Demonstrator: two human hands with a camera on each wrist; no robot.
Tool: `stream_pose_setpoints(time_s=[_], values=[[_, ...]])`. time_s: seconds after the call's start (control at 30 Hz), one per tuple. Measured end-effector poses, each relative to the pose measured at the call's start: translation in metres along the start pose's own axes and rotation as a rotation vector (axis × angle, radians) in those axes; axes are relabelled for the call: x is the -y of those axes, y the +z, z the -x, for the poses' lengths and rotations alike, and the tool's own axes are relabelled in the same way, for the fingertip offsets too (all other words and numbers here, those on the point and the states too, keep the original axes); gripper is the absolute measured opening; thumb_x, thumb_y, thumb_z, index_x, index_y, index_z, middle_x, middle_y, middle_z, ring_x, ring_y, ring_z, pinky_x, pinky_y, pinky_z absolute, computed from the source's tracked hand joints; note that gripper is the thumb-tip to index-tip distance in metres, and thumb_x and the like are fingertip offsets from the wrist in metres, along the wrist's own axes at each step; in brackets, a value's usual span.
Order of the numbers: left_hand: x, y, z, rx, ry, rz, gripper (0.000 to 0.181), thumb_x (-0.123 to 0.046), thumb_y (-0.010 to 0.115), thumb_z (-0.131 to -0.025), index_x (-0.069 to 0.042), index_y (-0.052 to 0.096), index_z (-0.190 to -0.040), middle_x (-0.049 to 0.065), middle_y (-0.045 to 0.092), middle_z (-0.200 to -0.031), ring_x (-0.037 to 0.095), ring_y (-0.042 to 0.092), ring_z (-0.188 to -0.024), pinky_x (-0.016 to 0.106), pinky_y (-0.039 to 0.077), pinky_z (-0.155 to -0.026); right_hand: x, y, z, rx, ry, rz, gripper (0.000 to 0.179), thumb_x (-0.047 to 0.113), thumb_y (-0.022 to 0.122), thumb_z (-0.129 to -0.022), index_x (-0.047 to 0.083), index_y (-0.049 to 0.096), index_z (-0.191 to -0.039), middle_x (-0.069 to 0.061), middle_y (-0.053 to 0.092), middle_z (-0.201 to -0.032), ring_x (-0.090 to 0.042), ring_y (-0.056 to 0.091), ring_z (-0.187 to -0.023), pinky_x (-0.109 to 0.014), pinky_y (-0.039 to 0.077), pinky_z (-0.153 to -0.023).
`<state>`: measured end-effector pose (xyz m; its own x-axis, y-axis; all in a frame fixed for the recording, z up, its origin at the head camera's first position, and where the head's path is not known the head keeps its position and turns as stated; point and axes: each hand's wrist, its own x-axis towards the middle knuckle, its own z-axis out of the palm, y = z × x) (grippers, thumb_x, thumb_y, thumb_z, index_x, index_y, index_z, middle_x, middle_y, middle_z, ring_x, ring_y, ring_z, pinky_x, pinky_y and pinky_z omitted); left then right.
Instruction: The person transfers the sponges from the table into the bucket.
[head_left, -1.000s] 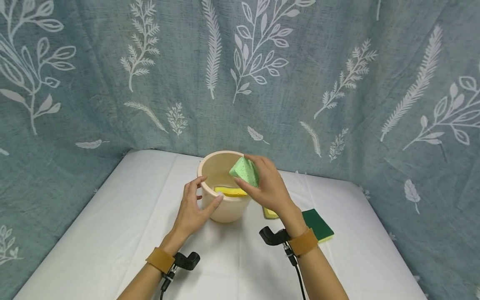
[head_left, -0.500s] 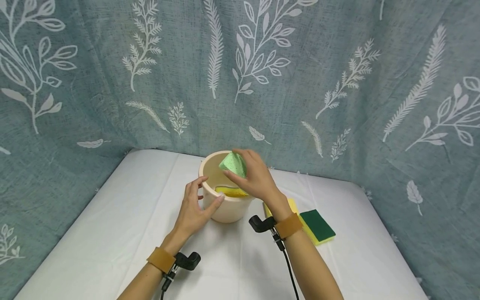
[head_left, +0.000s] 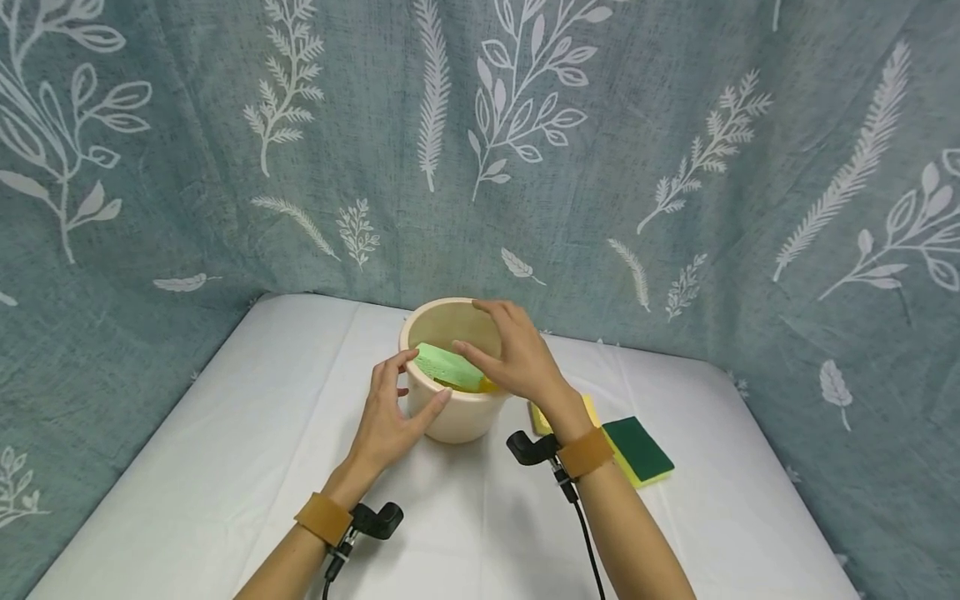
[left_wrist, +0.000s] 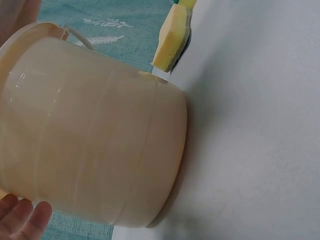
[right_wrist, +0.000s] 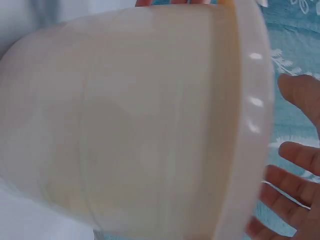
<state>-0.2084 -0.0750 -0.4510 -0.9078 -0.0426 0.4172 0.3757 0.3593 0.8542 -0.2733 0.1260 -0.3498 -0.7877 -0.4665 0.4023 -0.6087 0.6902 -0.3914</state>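
A cream plastic bucket (head_left: 457, 418) stands upright on the white cloth. My left hand (head_left: 387, 414) holds it at the near left, fingers along the side and thumb at the front rim; several of those fingertips (left_wrist: 35, 220) also show beside the bucket wall in the left wrist view. Inside the bucket a light green sponge (head_left: 447, 365) leans on top of something yellow (head_left: 487, 385), partly hidden. Over the right part of the rim hovers my right hand (head_left: 521, 354), thumb and fingers spread, holding nothing. In the right wrist view its fingers (right_wrist: 295, 187) are apart beside the rim.
Right of the bucket lies a yellow sponge (head_left: 542, 421), partly behind the right forearm. A green-and-yellow scouring sponge (head_left: 637, 450) lies further right. Behind the white-covered table (head_left: 300, 400) hangs a leaf-patterned teal curtain (head_left: 360, 150). Both wrists carry strapped cameras with cables.
The green sponge left my right hand and dropped into the bucket. That hand had moved left over the opening and has now spread. The left hand stays at the bucket.
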Motion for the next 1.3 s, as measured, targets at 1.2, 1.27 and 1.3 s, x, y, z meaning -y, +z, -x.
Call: stream_pose_setpoints(time_s=[1.2, 1.27, 1.3], values=[[0.0, -0.001, -0.001, -0.021, 0.017, 0.018, 0.077, -0.038, 0.079, -0.088, -0.011, 0.041, -0.15, 0.018, 0.042, -0.146, 0.029, 0.048, -0.128, 0.052, 0.053, -0.098, -0.09, -0.062, 0.138, -0.166, 0.256, 0.089, 0.063, 0.027, 0.073, -0.096, 0.0, 0.048, -0.147, -0.025, 0.052, -0.141, -0.045, 0.048, -0.127, -0.068, 0.041, -0.099], [0.0, -0.001, -0.001, -0.019, 0.015, 0.017, 0.077, -0.038, 0.079, -0.089, -0.011, 0.041, -0.15, 0.017, 0.042, -0.146, 0.029, 0.048, -0.128, 0.05, 0.053, -0.098, -0.099, -0.06, 0.149, -0.16, 0.29, 0.105, 0.064, 0.029, 0.073, -0.096, -0.001, 0.048, -0.147, -0.027, 0.052, -0.14, -0.046, 0.048, -0.126, -0.068, 0.041, -0.098], [0.0, 0.0, 0.0, -0.017, 0.014, 0.019, 0.077, -0.039, 0.078, -0.089, -0.011, 0.041, -0.15, 0.017, 0.042, -0.146, 0.029, 0.048, -0.128, 0.051, 0.052, -0.098, -0.103, -0.059, 0.154, -0.158, 0.306, 0.113, 0.064, 0.029, 0.073, -0.097, -0.001, 0.048, -0.147, -0.028, 0.052, -0.14, -0.046, 0.048, -0.126, -0.068, 0.042, -0.098]])
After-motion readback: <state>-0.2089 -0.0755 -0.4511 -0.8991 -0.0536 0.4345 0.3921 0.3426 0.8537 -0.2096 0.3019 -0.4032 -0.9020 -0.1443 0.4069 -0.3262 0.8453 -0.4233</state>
